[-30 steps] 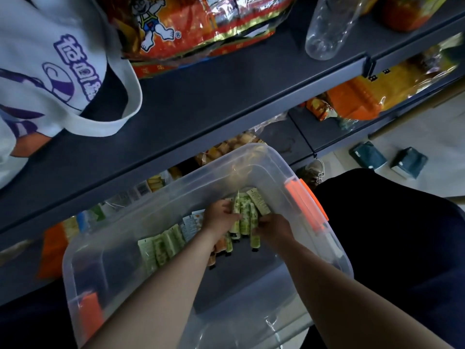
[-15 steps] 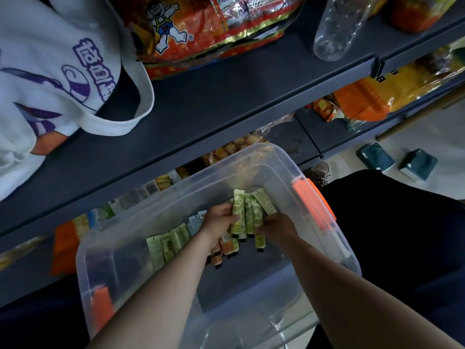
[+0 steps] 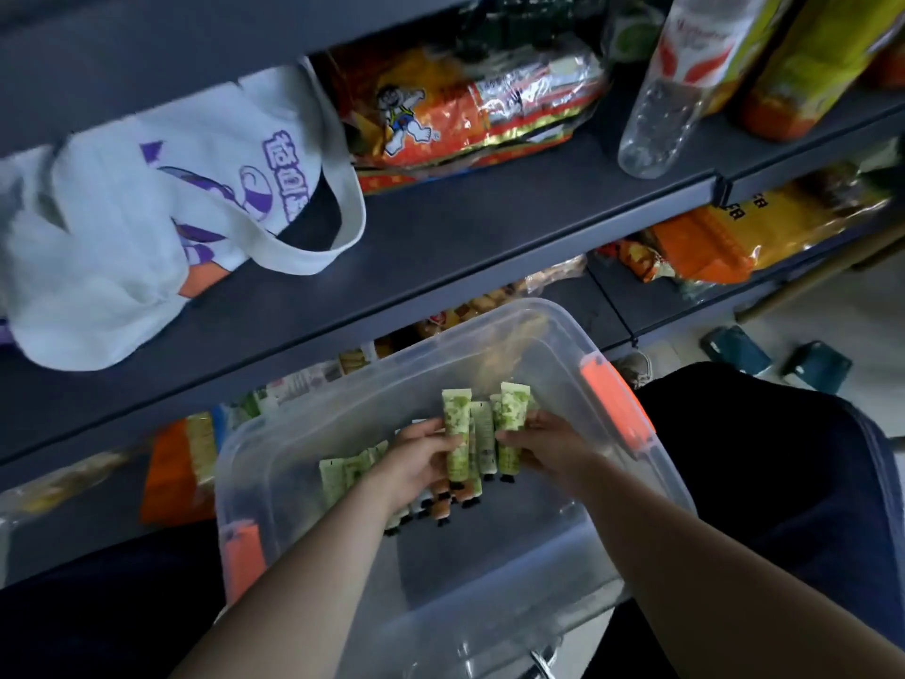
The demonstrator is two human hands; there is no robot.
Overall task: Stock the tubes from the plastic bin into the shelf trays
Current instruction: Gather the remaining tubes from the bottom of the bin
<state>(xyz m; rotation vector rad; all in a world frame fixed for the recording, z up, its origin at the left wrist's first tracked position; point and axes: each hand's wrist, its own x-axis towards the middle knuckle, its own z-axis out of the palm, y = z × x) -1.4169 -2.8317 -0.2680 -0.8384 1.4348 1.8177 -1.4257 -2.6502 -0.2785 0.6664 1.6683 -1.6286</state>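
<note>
A clear plastic bin with orange latches rests on my lap below the dark shelves. Inside it, both hands clasp one bunch of green tubes with dark caps, lifted off the bin floor. My left hand grips the bunch from the left, my right hand from the right. More pale green tubes lie on the bin floor to the left, and some orange-ended tubes sit under the bunch. No shelf trays are plainly visible.
A dark shelf runs above the bin, carrying a white tote bag, an orange snack pack and a clear bottle. Packaged goods fill the lower shelf behind the bin. A shoe and two dark blocks lie on the floor at right.
Both hands have gathered the green tubes tighter and raised the bunch slightly. The camera has tilted up, showing more of the upper shelf.
</note>
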